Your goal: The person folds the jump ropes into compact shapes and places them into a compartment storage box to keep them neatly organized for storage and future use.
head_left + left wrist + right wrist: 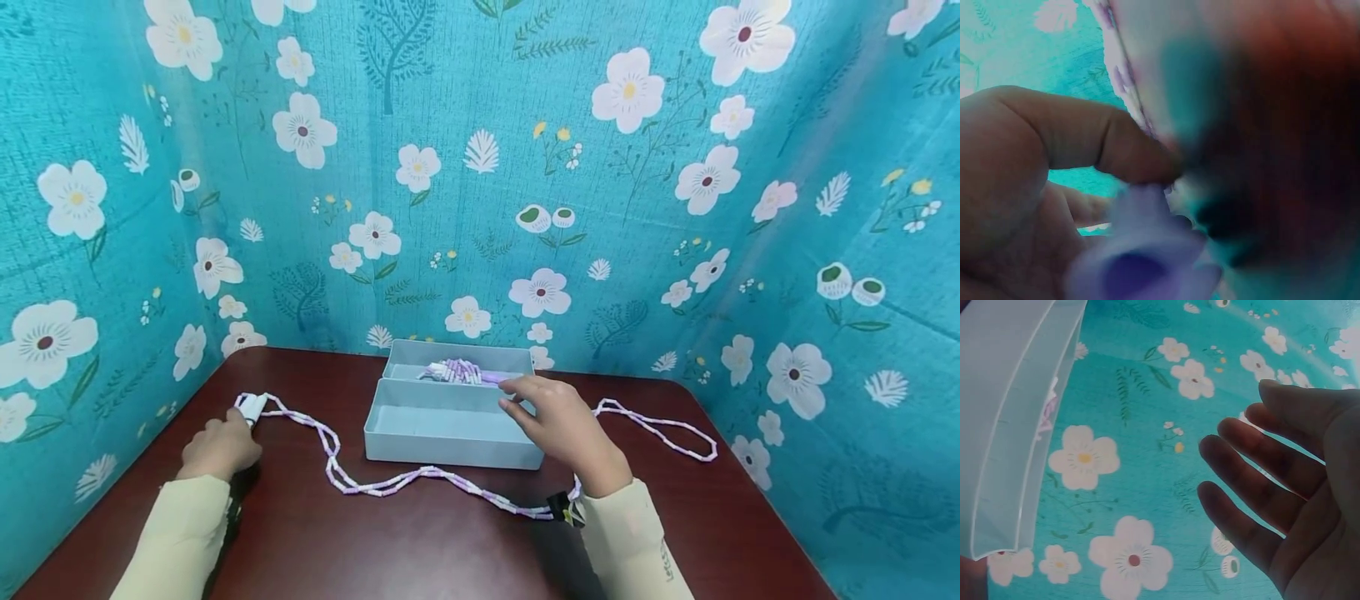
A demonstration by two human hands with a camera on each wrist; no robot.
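Note:
My left hand (217,447) grips the white handle (251,406) of a beaded jump rope (401,481) at the table's left. In the left wrist view, the handle's pale purple end (1141,250) shows below my thumb, blurred. The lilac and white beaded cord runs in a wavy double line across the table, passes under my right wrist and loops at the right. My right hand (562,422) hovers over the right end of a pale blue box (453,448), its fingers (1244,469) loosely bent with nothing between them.
The two-part box stands at the table's middle. Its rear compartment holds a bundled purple and white beaded rope (459,372). A black strap-like piece (564,508) shows at my right wrist. A floral teal curtain (465,167) encloses the dark red table (390,546).

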